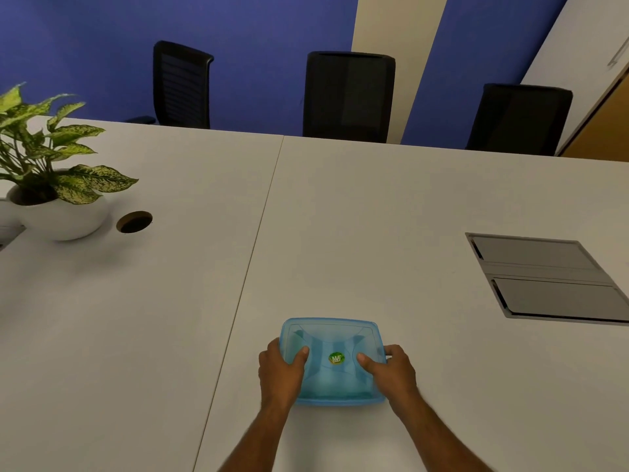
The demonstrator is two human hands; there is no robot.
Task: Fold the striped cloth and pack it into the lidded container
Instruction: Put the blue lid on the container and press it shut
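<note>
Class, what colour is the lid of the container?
Translucent light blue lid, with a small green sticker; head view.

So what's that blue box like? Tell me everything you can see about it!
The blue box is a squarish container of see-through light blue plastic with rounded corners. Its lid is on, with a small round green and yellow sticker near the middle. It sits flat on the white table, close to the person. The left hand grips its left side and the right hand its right side, thumbs pressing on the lid. Paler and darker blue shapes show through the lid, but I can't tell what they are.
</note>
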